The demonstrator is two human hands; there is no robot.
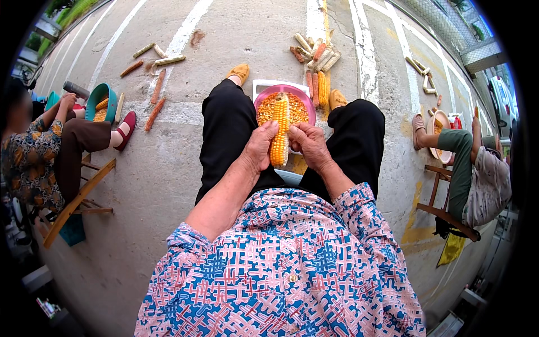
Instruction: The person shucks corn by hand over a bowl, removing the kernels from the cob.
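Note:
An ear of yellow corn is held upright between my two hands, above a pink basin. Around its left side my left hand is closed, with the thumb on the kernels. On the right side, my right hand presses its thumb and bent fingers against the ear. A pale strip bare of kernels runs down the ear's right side. Loose corn kernels fill the basin, which rests on a white stand between my knees.
Stripped corncobs are heaped ahead on the concrete, with a full ear beside my right shoe. More cobs lie ahead left. A seated person with a teal basin is at left, another person at right.

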